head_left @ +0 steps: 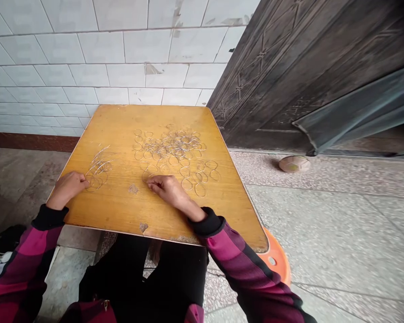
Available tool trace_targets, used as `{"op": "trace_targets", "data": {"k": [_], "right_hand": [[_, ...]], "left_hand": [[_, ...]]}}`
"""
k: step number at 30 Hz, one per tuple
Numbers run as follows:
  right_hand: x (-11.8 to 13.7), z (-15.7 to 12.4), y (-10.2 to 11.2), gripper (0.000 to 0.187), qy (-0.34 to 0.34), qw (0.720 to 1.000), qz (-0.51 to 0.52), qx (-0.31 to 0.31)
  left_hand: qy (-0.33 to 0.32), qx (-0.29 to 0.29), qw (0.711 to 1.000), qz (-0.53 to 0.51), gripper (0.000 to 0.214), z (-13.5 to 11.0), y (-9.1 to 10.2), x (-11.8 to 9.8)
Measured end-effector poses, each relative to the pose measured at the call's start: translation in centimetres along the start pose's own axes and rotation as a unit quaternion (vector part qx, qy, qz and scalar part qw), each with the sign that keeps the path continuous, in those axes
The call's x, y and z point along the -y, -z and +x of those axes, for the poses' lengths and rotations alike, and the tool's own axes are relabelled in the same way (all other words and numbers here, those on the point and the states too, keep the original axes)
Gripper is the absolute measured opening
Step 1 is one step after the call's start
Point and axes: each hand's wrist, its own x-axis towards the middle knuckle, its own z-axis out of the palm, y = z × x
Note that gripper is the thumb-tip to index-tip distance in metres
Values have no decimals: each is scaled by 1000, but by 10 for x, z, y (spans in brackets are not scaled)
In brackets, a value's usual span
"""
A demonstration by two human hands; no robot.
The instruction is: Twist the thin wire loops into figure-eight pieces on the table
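A small wooden table (pixel 121 211) stands in front of me. A loose pile of thin wire loops (pixel 173 148) lies spread over its far middle. A smaller bunch of wire loops (pixel 99 170) lies at the left. My left hand (pixel 67 188) rests on the table with its fingers curled, pinching the near end of that smaller bunch. My right hand (pixel 166 188) lies near the middle, fingers pressed together on a single wire loop (pixel 149 172) at the pile's near edge.
A white tiled wall (pixel 104 58) rises behind the table. A dark carved door (pixel 306 67) stands at the right. An orange stool (pixel 278 258) shows under the table's right corner. A round flat object (pixel 294 164) lies on the stone floor by the door.
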Motion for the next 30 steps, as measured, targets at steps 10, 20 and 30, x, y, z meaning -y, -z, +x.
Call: {"op": "trace_targets", "data": {"k": [10, 20, 30], "right_hand": [[-3, -1, -5, 21, 20, 998, -56, -7], [-5, -1, -5, 20, 18, 997, -76, 0], [-6, -1, -6, 19, 20, 996, -84, 0]], "left_hand": [[-3, -33, 997, 71, 14, -4, 14, -5], [1, -82, 992, -97, 12, -20, 48, -20], [56, 12, 921, -385, 15, -10, 53, -16]]}}
